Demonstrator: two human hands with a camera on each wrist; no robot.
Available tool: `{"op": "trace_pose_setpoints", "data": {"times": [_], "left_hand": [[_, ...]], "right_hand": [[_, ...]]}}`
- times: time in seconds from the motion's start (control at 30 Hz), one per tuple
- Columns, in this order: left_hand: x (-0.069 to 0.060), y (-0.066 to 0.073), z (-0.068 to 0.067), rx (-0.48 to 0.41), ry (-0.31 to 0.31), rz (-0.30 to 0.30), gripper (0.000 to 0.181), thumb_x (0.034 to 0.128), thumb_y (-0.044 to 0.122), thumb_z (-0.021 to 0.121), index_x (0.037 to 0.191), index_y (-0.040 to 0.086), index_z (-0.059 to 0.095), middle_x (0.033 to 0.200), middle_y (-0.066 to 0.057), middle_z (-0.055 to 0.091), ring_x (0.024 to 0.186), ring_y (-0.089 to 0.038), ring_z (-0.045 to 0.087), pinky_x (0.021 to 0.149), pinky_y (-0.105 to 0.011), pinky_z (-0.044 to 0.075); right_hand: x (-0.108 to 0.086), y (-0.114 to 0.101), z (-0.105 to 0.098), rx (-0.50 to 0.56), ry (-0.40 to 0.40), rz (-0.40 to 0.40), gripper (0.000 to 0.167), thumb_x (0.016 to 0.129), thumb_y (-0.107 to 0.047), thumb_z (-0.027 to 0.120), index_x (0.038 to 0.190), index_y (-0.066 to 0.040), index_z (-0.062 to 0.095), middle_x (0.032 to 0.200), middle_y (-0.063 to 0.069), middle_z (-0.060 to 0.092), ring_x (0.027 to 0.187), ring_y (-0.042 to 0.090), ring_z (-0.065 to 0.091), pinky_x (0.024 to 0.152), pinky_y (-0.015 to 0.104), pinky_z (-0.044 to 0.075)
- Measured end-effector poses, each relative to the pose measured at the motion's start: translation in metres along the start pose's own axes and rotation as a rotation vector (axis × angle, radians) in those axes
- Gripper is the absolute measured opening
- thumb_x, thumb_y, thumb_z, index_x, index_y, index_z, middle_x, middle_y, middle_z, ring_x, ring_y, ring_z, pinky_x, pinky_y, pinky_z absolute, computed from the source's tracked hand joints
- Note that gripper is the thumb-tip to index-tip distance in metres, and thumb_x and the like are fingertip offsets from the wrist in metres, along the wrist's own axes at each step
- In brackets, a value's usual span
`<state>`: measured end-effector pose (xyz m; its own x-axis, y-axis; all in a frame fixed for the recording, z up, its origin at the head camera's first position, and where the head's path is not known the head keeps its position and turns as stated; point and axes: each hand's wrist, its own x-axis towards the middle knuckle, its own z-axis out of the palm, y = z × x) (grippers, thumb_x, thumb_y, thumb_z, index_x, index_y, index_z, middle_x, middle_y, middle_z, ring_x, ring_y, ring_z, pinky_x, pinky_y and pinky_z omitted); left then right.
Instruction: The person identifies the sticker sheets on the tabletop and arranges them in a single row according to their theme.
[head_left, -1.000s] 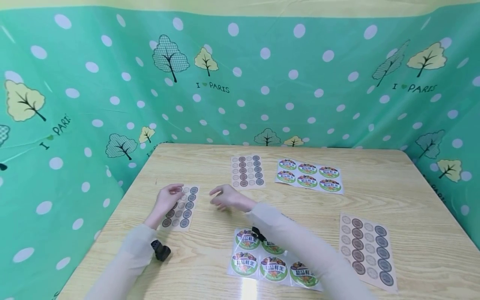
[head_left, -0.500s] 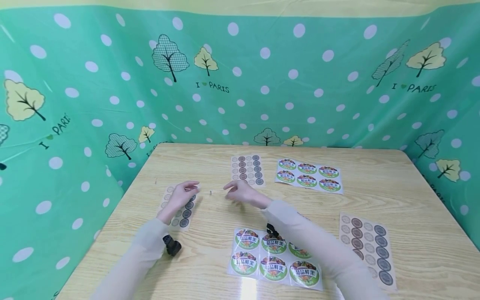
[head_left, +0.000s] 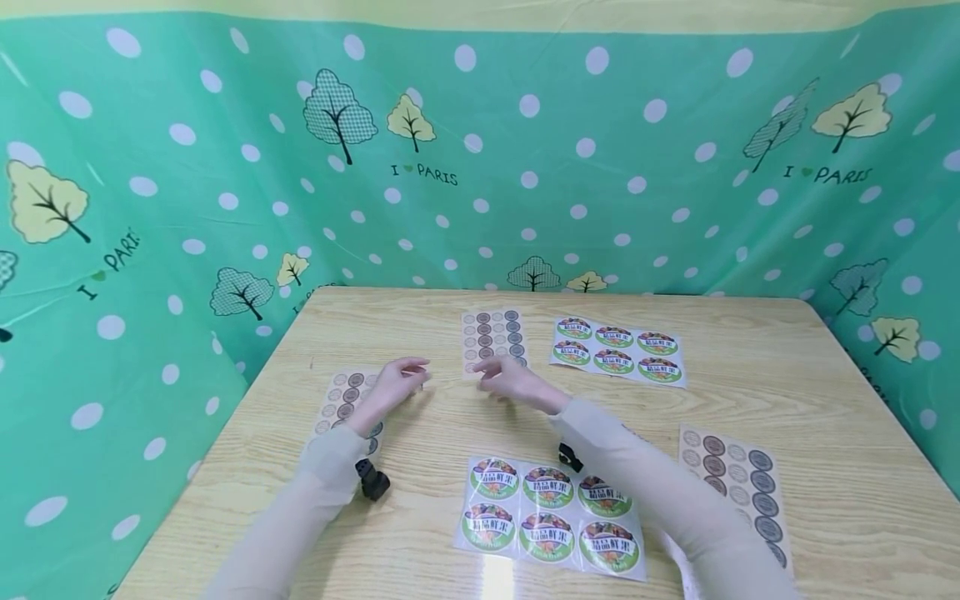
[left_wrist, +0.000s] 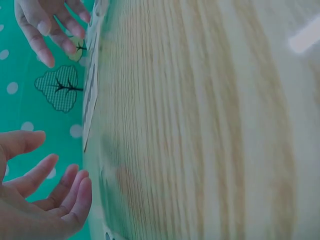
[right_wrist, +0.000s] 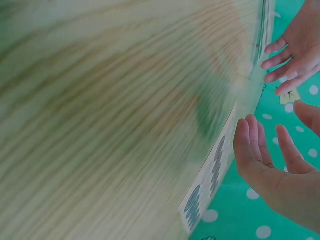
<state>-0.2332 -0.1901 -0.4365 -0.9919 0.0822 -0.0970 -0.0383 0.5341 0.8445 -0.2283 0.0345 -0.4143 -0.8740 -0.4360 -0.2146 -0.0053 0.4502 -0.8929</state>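
Observation:
Both hands hover above the wooden table, apart and facing each other. The left hand (head_left: 395, 386) is just right of the left sheet of round stickers (head_left: 340, 392), its fingers loosely bent with nothing between them. Over the near edge of the back sheet of round stickers (head_left: 491, 330) hangs the right hand (head_left: 519, 382), also relaxed and holding nothing. In the left wrist view the left hand (left_wrist: 47, 192) has its fingers apart; in the right wrist view the right hand (right_wrist: 275, 170) does too.
A six-label fruit sticker sheet (head_left: 617, 352) lies at the back. Another (head_left: 547, 521) lies in front, below the right forearm. At the right is a third sheet of round stickers (head_left: 737, 475), partly behind the right sleeve. A green dotted curtain (head_left: 480, 167) surrounds the table.
Both hands have moved to the right over the table, uncovering part of the left sheet of round stickers. The right hand now covers the near edge of the back sheet.

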Motion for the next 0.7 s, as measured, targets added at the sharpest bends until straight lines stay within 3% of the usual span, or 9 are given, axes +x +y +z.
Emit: {"op": "trace_pose_setpoints", "data": {"times": [0.3,0.53,0.7], "left_hand": [[0.011,0.006,0.015,-0.015,-0.048,-0.025,0.038,0.0845,0.012,0.055,0.119,-0.001,0.051,0.107,-0.019,0.055,0.095,-0.028,0.055,0.072,-0.03,0.05],[0.018,0.014,0.024,-0.011,-0.052,-0.031,0.039,0.0835,0.014,0.056,0.12,0.0,0.051,0.108,-0.018,0.056,0.097,-0.028,0.054,0.072,-0.029,0.049],[0.025,0.018,0.031,-0.015,-0.039,-0.051,0.039,0.0828,0.014,0.057,0.119,0.003,0.052,0.112,-0.018,0.054,0.101,-0.029,0.053,0.078,-0.032,0.048]], "right_hand": [[-0.001,0.013,-0.013,-0.005,0.04,0.002,0.034,0.081,-0.005,0.057,0.115,0.0,0.054,0.099,0.015,0.055,0.082,0.031,0.057,0.066,0.036,0.051],[-0.001,0.017,-0.02,-0.012,0.09,0.029,0.038,0.083,-0.006,0.055,0.12,-0.001,0.05,0.098,0.015,0.056,0.079,0.031,0.057,0.066,0.036,0.051],[0.002,0.021,-0.025,-0.009,0.138,0.022,0.042,0.084,-0.007,0.055,0.124,0.0,0.045,0.104,0.017,0.055,0.081,0.031,0.056,0.068,0.036,0.051]]}}
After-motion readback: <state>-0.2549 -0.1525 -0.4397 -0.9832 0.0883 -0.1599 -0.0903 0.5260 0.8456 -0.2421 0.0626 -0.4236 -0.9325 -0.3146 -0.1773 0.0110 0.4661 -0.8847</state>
